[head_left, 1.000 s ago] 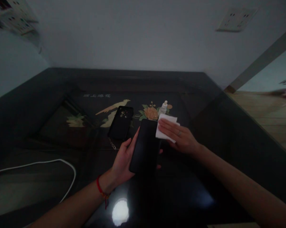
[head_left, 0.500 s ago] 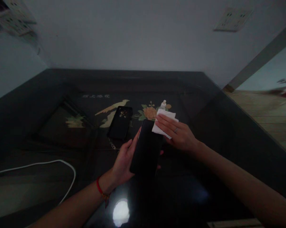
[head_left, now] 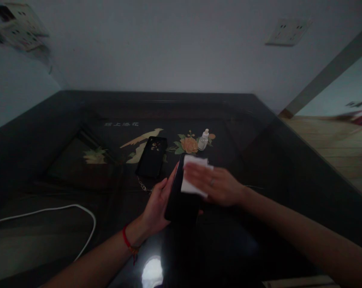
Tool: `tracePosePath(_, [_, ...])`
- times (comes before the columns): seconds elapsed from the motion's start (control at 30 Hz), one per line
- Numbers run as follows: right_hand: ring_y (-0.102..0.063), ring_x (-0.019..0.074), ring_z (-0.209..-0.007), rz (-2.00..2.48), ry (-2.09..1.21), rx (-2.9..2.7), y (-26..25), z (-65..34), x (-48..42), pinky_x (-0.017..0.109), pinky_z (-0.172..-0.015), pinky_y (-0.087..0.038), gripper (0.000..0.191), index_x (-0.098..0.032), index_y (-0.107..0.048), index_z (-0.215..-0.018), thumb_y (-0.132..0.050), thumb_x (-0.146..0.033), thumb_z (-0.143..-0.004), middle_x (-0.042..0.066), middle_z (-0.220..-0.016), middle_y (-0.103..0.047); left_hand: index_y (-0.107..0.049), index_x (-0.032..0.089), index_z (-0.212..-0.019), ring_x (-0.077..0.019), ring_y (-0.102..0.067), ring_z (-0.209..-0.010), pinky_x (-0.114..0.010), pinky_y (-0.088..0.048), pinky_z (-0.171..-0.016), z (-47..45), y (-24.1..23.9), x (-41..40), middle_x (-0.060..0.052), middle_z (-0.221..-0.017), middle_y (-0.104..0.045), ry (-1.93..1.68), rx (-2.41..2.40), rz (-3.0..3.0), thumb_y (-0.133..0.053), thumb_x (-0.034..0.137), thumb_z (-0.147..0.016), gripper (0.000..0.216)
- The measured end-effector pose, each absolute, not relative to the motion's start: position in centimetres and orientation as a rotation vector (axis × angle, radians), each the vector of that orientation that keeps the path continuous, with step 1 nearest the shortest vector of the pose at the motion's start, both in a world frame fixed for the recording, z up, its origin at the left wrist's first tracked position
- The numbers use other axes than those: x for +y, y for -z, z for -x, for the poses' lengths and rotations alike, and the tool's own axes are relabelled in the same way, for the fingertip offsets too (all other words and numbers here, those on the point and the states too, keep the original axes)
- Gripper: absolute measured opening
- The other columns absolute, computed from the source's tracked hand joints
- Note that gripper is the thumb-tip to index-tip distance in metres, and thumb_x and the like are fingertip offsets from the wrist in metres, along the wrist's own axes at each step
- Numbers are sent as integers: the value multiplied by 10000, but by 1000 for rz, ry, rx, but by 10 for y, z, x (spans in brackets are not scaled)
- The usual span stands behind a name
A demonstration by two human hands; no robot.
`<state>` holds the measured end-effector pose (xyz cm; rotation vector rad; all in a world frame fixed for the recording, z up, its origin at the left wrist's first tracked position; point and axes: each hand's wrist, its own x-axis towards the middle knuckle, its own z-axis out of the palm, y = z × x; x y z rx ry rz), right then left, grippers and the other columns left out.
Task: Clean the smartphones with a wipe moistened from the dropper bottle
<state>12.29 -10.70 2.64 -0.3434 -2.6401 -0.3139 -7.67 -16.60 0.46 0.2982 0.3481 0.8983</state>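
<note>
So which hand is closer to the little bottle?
Right. The right hand, pressing a tissue on the phone, is short of the bottle; the left hand holds the phone farther back.

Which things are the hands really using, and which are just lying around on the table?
In use: black smartphone gripped in the left hand; white folded paper wipe under the right hand, on the screen.
Lying about: black phone case; small clear bottle with white cap; white cable; all on the dark glossy table.
</note>
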Motion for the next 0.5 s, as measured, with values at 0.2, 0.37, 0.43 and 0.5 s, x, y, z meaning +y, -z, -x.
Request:
tracePosePath(0.2, [-310,212,-1309,406,308,-2615,-17,-126,-108,361,-1020,-393,408,-32,-458,-1247,-340,-251,-922,172,-1304,-486,-208,428,-1376,-293,-504,-1127,-535,-329,-942,77,-4,-166,-24,-1361,-432,-880,350,-291,-286,424,-894,488])
tracePosePath(0.37, [-270,248,-1323,396,299,-2656,-17,-128,-108,378,-1000,-408,434,-14,-439,-1265,-367,-258,-913,189,-1324,-457,-234,398,-1377,-228,-602,-948,-419,-449,-809,75,-6,-165,-28,-1199,-565,-914,334,-233,-245,379,-910,467])
tracePosePath(0.43, [-262,243,-1325,141,281,-2766,-15,-123,-113,341,-990,-420,429,-30,-457,-1256,-350,-270,-918,156,-1327,-466,-252,333,-1388,-131,-612,-763,-295,-468,-725,74,-4,-165,-35,-1088,-615,-953,334,-217,-261,356,-909,480])
tracePosePath(0.5, [-245,225,-1333,211,283,-2736,-15,-121,-110,335,-991,-420,421,-33,-457,-1254,-344,-261,-919,154,-1328,-465,-238,351,-1389,-156,-617,-784,-341,-469,-748,74,-5,-165,-50,-1157,-584,-936,321,-244,-297,379,-896,497])
